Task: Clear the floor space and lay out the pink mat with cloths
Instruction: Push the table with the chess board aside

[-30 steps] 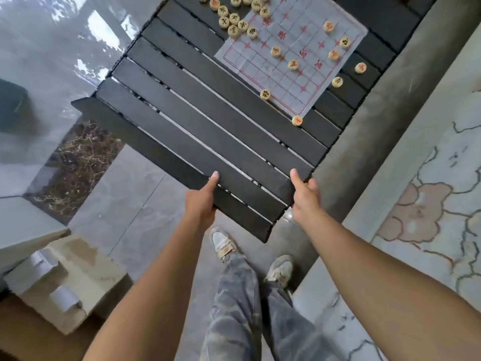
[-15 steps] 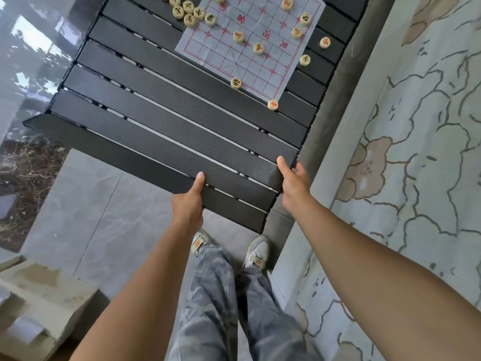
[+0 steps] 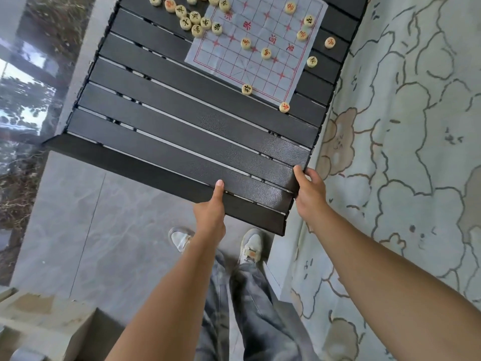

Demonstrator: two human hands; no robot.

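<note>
**Shifting the table with the game still on it**

The left hand pinches the table's near edge, thumb on top. The right hand clasps its near right corner. Keep the table level and slow, or the loose pieces on the sheet will likely slide. Its slats run left-right and its length runs away far, beside the rug on the right. No pink mat shows.

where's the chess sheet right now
Head view, top centre: the chess sheet lies on the black slatted table's far right part, round pieces on and beside it.
</note>
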